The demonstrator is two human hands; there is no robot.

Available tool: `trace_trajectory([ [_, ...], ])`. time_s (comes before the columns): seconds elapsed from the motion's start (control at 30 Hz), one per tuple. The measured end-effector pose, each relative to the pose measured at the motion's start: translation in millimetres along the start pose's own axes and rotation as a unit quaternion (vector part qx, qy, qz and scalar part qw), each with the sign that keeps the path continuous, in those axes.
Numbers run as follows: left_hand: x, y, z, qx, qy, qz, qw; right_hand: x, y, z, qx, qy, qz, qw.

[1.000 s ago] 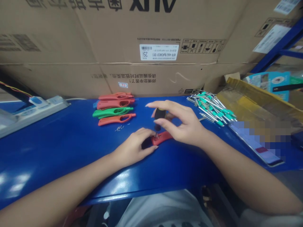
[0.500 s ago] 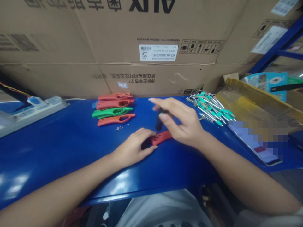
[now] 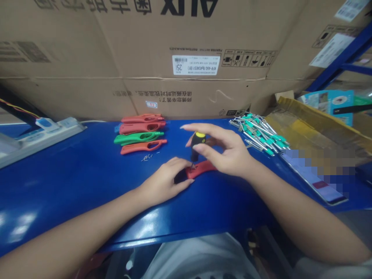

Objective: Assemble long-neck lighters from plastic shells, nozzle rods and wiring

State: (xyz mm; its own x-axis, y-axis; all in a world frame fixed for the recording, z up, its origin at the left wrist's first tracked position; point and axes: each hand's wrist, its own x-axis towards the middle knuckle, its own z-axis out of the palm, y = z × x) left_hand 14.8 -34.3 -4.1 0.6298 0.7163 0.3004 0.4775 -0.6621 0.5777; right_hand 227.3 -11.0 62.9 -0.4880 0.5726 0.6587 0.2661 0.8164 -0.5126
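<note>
On my feed, right hand (image 3: 232,155) holds a screwdriver (image 3: 194,153) between thumb and fingers, index outstretched; red casing (image 3: 205,167) lies beneath them. Left hand (image 3: 164,180) grips its end, thumb and forefinger parted.

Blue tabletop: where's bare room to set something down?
Free: left, between the power strip and left forearm; front, between that and the right forearm. Crowded: centre, left hand, right hand with screwdriver, red casing; back, lighter casings; right, green-and-silver rods beside a phone.

Just a pale grey cloth garment (image 3: 199,255) with dark marks (image 3: 226,276), light grey fabric sleeve (image 3: 328,269), left hand (image 3: 164,180) and right hand (image 3: 228,151) totally bare.
</note>
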Motion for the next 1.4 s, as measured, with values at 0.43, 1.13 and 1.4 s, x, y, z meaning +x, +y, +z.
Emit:
trace_trajectory([
  [0.43, 0.1, 1.5, -2.1, -0.004, -0.005, -0.008, 1.000, 0.0, 10.4, 3.2, 0.000, 0.011, 0.025, 1.000],
  [1.13, 2.0, 0.4, 0.0, -0.015, 0.008, -0.007, 1.000, 1.5, 3.1, 1.3, 0.041, -0.027, 0.022, 0.999],
  [1.4, 0.9, 1.5, -0.5, -0.014, 0.005, -0.007, 1.000, 0.9, -0.8, 3.5, 0.006, -0.039, 0.033, 0.999],
])
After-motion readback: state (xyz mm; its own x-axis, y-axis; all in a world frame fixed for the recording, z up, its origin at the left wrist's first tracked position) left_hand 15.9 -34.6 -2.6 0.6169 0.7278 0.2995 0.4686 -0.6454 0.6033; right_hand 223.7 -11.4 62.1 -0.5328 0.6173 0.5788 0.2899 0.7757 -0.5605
